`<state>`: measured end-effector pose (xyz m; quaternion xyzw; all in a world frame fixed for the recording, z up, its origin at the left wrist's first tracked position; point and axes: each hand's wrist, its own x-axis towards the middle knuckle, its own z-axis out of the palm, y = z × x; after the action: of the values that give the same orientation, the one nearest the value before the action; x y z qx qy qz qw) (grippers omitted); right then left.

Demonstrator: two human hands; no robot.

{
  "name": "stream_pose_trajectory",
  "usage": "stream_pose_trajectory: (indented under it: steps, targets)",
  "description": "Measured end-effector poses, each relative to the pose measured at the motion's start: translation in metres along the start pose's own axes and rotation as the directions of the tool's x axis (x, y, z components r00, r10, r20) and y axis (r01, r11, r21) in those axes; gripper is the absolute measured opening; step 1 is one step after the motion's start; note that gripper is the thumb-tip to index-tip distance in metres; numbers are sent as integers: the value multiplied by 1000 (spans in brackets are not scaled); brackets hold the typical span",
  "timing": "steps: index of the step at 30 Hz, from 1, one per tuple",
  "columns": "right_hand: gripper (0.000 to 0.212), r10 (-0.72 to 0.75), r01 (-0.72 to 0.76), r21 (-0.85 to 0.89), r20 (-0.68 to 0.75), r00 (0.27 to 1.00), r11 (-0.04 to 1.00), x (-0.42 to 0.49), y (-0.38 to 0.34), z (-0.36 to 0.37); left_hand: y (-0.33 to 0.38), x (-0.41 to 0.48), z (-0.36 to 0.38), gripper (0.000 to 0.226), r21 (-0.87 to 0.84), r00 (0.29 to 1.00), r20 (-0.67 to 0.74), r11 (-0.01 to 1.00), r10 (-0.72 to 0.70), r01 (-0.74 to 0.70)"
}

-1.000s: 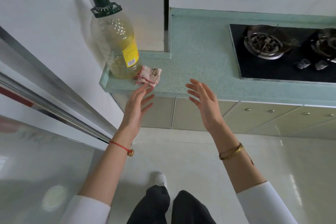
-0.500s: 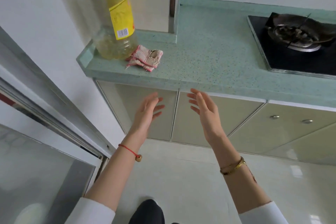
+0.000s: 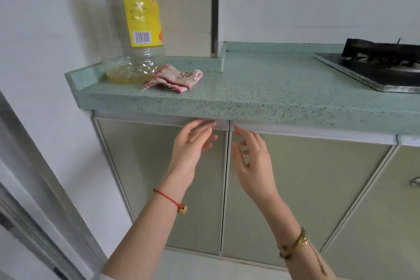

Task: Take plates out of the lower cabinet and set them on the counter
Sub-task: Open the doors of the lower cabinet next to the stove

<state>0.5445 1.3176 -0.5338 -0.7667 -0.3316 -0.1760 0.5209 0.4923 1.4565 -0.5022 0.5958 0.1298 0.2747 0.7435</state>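
Two pale green doors of the lower cabinet, the left door (image 3: pixel 145 177) and the right door (image 3: pixel 304 188), are closed below the speckled green counter (image 3: pixel 261 88). My left hand (image 3: pixel 191 145) reaches up with fingers spread, its fingertips at the top edge of the left door just under the counter lip. My right hand (image 3: pixel 252 157) is open beside it, fingertips near the top of the right door by the gap between the doors. Neither hand holds anything. No plates are visible; the cabinet's inside is hidden.
A large nearly empty oil bottle (image 3: pixel 136 29) with a yellow label stands at the counter's left end, a folded pink-edged cloth (image 3: pixel 175 78) next to it. A black gas stove (image 3: pixel 375 68) sits at the right. A white wall and sliding door frame (image 3: pixel 45 177) are close on the left.
The view has dropped lower and closer to the cabinet. Both hands have moved forward and up, from in front of the doors to the doors' top edges under the counter.
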Motion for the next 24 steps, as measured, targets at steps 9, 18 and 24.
stream_pose_trajectory:
  steps: [9, 18, 24]
  targets:
    - [40, -89, 89, -12, -7, 996, 996, -1, -7, 2, 1, -12, -4, 35, -87, 999, 24, 996, 34, -32]
    - [35, -276, 257, 182, 87, 957, 949, -28, -31, 13, 8, -82, -67, 38, -124, 988, 145, 992, 47, -29]
    - [36, -423, 348, 390, 123, 898, 852, -59, -63, 30, 29, -138, -105, 51, -36, 977, 191, 995, 95, -89]
